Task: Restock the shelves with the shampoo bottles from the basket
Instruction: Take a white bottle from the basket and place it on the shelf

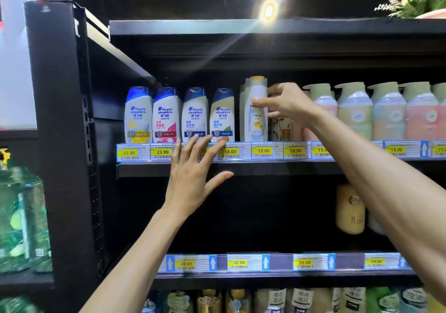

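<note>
Left hand (190, 179) is wide open, fingers spread, tips on price tags (263, 150) at front edge of shelf (265, 167). Right hand (287, 105) grips white shampoo bottle (256, 124), standing upright on shelf btwn blue-cap bottles (166, 114) & pump bottles (354, 112).

A single wide-angle camera, worn on the person's head, faced a dark store shelf (265, 167) almost square-on, near enough for both hands to reach it. The forearms entered from the bottom and lower right. The left hand (190, 179) sat below centre, and the right hand (287, 105) was holding a white bottle (255, 119) near the middle. The view tipped up far enough to catch a ceiling lamp (268, 10) at the top, while the bottom edge cut off a lower row of bottles (299, 299). A side rack (60, 119) filled the left.
</note>
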Demonstrator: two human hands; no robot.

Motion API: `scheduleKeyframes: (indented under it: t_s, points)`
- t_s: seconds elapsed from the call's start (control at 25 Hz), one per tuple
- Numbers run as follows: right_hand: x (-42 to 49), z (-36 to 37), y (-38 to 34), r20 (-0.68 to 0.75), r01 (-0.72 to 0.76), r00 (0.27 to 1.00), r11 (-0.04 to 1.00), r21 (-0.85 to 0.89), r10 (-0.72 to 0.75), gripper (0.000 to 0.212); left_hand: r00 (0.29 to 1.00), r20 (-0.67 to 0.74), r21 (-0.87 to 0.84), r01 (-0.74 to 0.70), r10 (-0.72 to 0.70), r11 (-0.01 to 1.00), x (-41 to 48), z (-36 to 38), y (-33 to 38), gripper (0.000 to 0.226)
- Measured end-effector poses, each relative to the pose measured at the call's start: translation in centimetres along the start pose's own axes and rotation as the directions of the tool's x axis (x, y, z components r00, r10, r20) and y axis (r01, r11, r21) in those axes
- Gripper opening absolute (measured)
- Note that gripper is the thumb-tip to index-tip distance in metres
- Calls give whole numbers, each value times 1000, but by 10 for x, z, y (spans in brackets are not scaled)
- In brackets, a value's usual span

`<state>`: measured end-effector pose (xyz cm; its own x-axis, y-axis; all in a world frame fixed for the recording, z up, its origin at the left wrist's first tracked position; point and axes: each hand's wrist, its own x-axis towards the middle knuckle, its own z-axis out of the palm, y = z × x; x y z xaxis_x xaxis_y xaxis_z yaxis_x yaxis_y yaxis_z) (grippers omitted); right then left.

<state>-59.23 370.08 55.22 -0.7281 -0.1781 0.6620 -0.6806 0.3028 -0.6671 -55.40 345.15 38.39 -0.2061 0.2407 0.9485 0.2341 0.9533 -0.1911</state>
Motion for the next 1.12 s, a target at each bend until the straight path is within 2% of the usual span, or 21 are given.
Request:
scheduleKeyframes:
  t_s: [0.12, 0.56, 0.88, 1.12]
  points:
    - [0, 0, 0, 11, -14, 1000, 999, -37, 14, 55, 1000, 2, 2, 3, -3, 1000, 1, 0, 0, 69]
    - [0, 10, -6, -20, -18, 1000, 997, -70, 16, 48, 1000, 8, 27, 8, -8, 1000, 0, -1, 2, 68]
    - [7, 16, 0, -44, -13, 999, 991, -136, 7, 63, 1000, 22, 15, 10, -10, 1000, 1, -3, 2, 67]
    - [5, 13, -1, -22, -26, 999, 993, -117, 24, 55, 999, 35, -1, 12, -12, 1000, 0, -5, 2, 67]
